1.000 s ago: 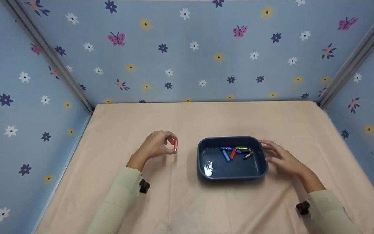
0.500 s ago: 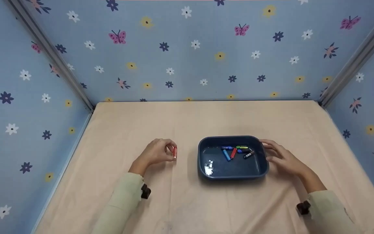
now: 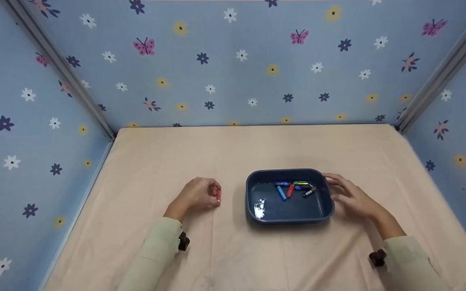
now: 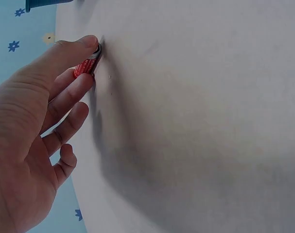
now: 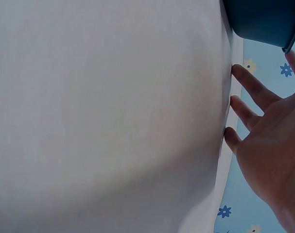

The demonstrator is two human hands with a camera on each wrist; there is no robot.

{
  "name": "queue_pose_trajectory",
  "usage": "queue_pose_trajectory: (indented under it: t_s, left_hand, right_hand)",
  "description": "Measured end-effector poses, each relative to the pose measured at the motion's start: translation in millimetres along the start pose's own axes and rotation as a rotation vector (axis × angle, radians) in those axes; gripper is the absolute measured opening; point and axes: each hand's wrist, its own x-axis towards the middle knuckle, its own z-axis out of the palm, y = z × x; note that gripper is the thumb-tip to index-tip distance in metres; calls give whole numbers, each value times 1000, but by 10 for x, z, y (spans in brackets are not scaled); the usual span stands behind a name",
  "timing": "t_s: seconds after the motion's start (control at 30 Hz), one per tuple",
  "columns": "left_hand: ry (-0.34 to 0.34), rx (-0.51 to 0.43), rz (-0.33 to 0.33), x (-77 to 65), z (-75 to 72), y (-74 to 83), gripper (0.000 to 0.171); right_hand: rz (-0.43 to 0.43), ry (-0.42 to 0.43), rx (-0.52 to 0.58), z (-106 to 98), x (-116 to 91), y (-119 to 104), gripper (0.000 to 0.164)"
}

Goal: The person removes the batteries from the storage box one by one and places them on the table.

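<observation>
My left hand [image 3: 194,195] pinches a small red battery [image 3: 218,195] between thumb and fingers, just above or on the cloth left of the bin; whether it touches the cloth I cannot tell. In the left wrist view, the silver end of the red battery [image 4: 85,66] points up beside the thumb tip. A dark blue rectangular bin [image 3: 289,221] stands right of centre. Fairly straight fingers of my right hand [image 3: 354,199] touch its right side and rim. Inside lie several batteries, among them a red one [image 3: 290,190], a light blue one [image 3: 281,193] and a green one [image 3: 301,183].
A peach cloth [image 3: 176,149] covers the table, with creases near the front right. Blue flowered panels [image 3: 233,72] rise at the back and both sides. Small dark devices sit at both wrists.
My left hand has come down and nearer to me with the red battery still pinched. The right hand and the bin have stayed in place.
</observation>
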Motion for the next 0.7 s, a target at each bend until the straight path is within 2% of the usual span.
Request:
queue_pose_trajectory:
  t_s: [0.27,0.43,0.7]
  left_hand:
    - [7,-41,-14,-20,9,3,38]
    - [18,-33,7,-44,-4,-8,38]
    - [5,-31,-2,-51,-65,-11,50]
  right_hand:
    - [-8,-1,0,-10,-3,-8,64]
    - [19,-9,-16,1,9,-13,63]
    - [27,-13,-13,7,21,-10,63]
